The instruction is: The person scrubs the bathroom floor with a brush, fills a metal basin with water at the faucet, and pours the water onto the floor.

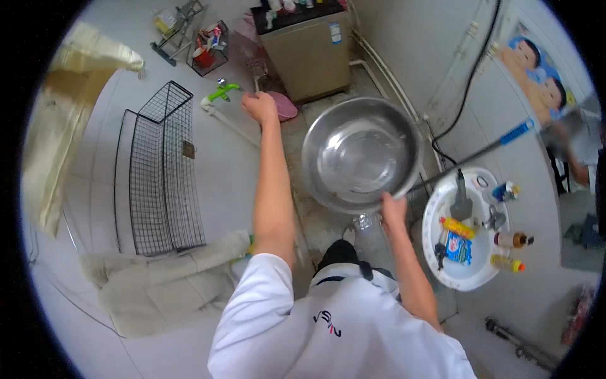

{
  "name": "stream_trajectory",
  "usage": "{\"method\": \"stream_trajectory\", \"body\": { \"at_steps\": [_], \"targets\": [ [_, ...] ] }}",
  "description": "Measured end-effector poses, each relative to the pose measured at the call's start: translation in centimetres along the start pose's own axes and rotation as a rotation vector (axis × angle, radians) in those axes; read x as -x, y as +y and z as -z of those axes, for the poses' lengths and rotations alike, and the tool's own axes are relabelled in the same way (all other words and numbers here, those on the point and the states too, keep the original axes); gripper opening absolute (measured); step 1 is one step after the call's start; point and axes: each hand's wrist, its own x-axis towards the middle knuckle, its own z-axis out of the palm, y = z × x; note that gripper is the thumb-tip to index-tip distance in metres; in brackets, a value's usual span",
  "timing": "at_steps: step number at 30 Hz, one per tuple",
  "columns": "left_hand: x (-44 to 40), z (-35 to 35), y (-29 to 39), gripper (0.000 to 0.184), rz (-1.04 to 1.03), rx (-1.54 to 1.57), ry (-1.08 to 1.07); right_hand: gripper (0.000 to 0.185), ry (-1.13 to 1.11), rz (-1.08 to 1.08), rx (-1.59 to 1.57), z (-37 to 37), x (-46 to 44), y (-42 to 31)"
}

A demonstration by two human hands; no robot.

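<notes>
My right hand (394, 210) grips the near rim of a large round stainless steel basin (328, 151), with the fingers partly hidden by the rim. The basin is held above the floor, its inside facing up toward me. Its bottom is shiny; whether water lies in it I cannot tell. My left arm stretches forward, and my left hand (260, 107) is closed beside a bright green tap (222, 93) on the left wall. What its fingers hold, if anything, is hidden. A pink basin (284, 106) sits low behind this hand.
A washing machine (309, 60) stands ahead. To the right is a white washbasin (429, 249) holding bottles and a blue packet (458, 247); a blue-handled pole (486, 150) leans above it. A black wire rack (148, 183) and hanging towels (164, 290) line the left wall.
</notes>
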Motion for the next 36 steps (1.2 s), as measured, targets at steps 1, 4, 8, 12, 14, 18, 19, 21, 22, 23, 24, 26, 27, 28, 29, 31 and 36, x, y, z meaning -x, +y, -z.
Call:
{"method": "stream_trajectory", "body": {
  "at_steps": [1, 4, 8, 12, 14, 18, 19, 21, 22, 23, 24, 26, 27, 28, 29, 31, 36],
  "targets": [
    [-1.3, 0.4, 1.8, 0.038, -0.125, -0.159, -0.015, 0.032, 0.001, -0.186, -0.068, -3.6, -1.6, -1.5],
    [-6.4, -0.4, 1.2, 0.039, -0.288, -0.493, -0.049, 0.032, -0.286, -0.349, -0.273, -11.7, -6.8, -2.2],
    [-12.3, -2.2, -3.1, 0.042, -0.539, -0.831, -0.071, 0.033, -0.378, -0.406, -0.339, -20.7, -10.8, -4.1],
    [-16.6, -2.4, -4.7, 0.032, -0.795, -1.02, -0.234, 0.035, -0.516, -0.408, -0.206, -25.2, -15.0, -5.6],
    [-16.8, -1.7, -2.0, 0.028, -0.68, -1.088, -0.324, 0.034, -0.583, -0.283, -0.11, -26.6, -17.0, -5.9],
    [-17.3, -2.2, 0.3, 0.023, -0.666, -1.202, -0.303, 0.039, -0.606, -0.327, -0.006, -28.4, -18.9, -8.6],
    [-17.4, -2.6, 0.5, 0.023, -0.632, -1.226, -0.294, 0.043, -0.655, -0.364, 0.012, -28.6, -20.0, -8.8],
    [-17.8, -3.6, 1.1, 0.027, -0.583, -1.292, -0.241, 0.047, -0.73, -0.422, 0.04, -29.2, -22.9, -9.1],
    [-18.0, -4.1, 1.0, 0.027, -0.56, -1.317, -0.235, 0.05, -0.818, -0.486, 0.031, -29.4, -24.2, -9.2],
    [-18.5, -4.8, 1.2, 0.027, -0.509, -1.364, -0.252, 0.054, -0.905, -0.541, 0.021, -30.0, -25.5, -9.6],
    [-19.1, -5.5, 1.4, 0.027, -0.457, -1.404, -0.266, 0.054, -0.928, -0.547, 0.032, -30.2, -26.4, -9.9],
    [-19.8, -5.8, 1.5, 0.025, -0.354, -1.41, -0.278, 0.051, -0.852, -0.532, 0.149, -30.4, -26.2, -12.0],
    [-20.0, -5.9, 1.7, 0.023, -0.284, -1.393, -0.302, 0.051, -0.887, -0.536, 0.172, -30.8, -26.4, -12.2],
    [-20.1, -5.9, 1.4, 0.023, -0.242, -1.407, -0.274, 0.051, -0.83, -0.58, 0.21, -31.0, -26.7, -12.4],
    [-20.4, -6.3, 1.0, 0.021, -0.215, -1.404, -0.267, 0.05, -0.771, -0.617, 0.25, -31.2, -27.2, -12.7],
    [-20.6, -6.5, 1.2, 0.017, -0.129, -1.391, -0.283, 0.048, -0.92, -0.64, 0.289, -31.3, -29.7, -10.8],
    [-20.8, -6.5, 1.0, 0.019, -0.141, -1.33, -0.217, 0.042, -0.961, -0.619, 0.33, -32.6, -29.4, -13.6]
  ]
}}
